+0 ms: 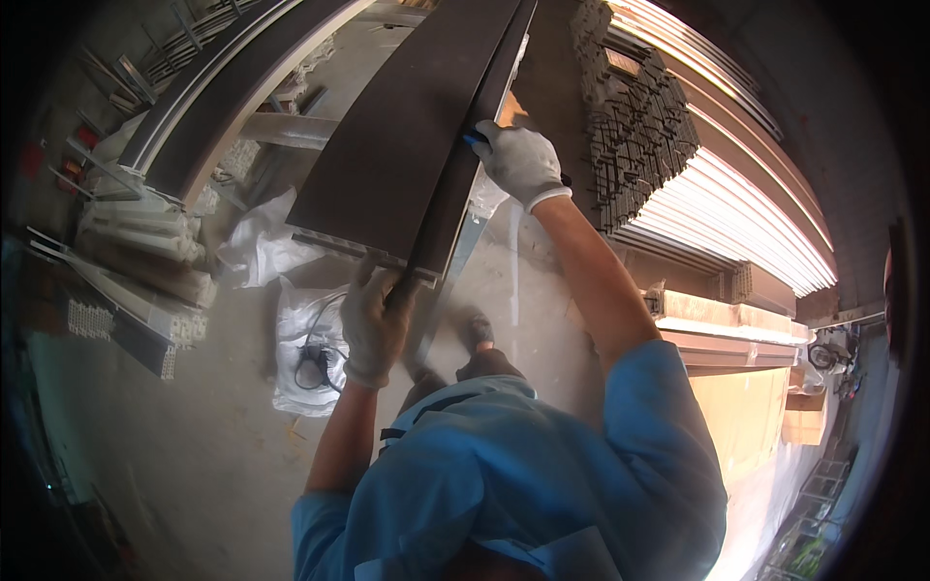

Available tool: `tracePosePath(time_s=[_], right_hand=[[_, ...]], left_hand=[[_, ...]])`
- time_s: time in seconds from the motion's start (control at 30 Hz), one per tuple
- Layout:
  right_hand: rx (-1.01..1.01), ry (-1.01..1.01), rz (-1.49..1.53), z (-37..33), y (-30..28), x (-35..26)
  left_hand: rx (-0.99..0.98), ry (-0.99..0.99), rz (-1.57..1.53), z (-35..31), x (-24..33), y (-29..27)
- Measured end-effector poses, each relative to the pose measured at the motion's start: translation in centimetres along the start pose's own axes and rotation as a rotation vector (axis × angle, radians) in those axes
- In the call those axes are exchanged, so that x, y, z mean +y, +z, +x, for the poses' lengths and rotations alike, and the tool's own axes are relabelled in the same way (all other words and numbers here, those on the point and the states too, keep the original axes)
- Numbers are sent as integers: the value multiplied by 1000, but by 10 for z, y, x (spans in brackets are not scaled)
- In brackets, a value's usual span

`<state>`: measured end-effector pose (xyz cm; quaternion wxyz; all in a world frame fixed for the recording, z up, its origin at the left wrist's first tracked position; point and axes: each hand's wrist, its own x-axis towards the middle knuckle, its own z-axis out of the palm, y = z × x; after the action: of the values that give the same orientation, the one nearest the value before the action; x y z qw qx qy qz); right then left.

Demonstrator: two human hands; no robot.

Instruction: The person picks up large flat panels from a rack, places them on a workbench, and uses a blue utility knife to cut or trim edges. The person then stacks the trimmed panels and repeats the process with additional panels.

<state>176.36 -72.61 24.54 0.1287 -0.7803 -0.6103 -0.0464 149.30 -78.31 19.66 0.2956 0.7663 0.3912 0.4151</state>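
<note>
A long dark brown panel (387, 136) with a hollow ribbed end runs away from me at waist height. Along its right side lies a narrow dark strip (463, 184), parted from it by a groove. My left hand (373, 324), in a pale work glove, grips the near end where panel and strip meet. Farther up, my right hand (520, 163), gloved in white, is closed at the strip's right edge. A slim blue-and-black tool (474, 138) pokes out of that fist; its exact kind is hidden by the fingers.
Stacked long profiles (736, 213) fill the right side, with a cardboard box (803, 418) farther down. More dark panels (218, 107) rest at the upper left. Profile offcuts (136, 271), a white sack (295, 378) and a black cable (315, 366) lie to the left.
</note>
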Motion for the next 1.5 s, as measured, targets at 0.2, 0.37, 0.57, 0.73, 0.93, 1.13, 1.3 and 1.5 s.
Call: tracePosePath(time_s=[0.2, 0.37, 0.57, 0.73, 0.93, 1.13, 1.3, 1.5], right_hand=[[-4, -98, -27, -30, 1, -25], [-14, -180, -41, -94, -1, -58], [-61, -186, 166, -143, -15, -80], [46, -86, 189, -102, -19, -52], [-6, -63, 59, -89, -5, -60], [-196, -238, 106, -155, -6, -88], [-23, -184, 416, -136, -14, -63], [18, -29, 82, -86, -24, -45]], left_hand=[[-30, 28, -100, 4, 2, -1], [6, 79, -95, 5, -5, 0], [-21, 111, -177, 8, -22, -3], [-33, 106, -222, 7, -30, -4], [-49, 49, -239, 6, -27, -4], [-124, -46, -342, 11, -29, -10], [-136, -8, -331, 9, -41, -11], [-148, -24, -329, 6, -43, -8]])
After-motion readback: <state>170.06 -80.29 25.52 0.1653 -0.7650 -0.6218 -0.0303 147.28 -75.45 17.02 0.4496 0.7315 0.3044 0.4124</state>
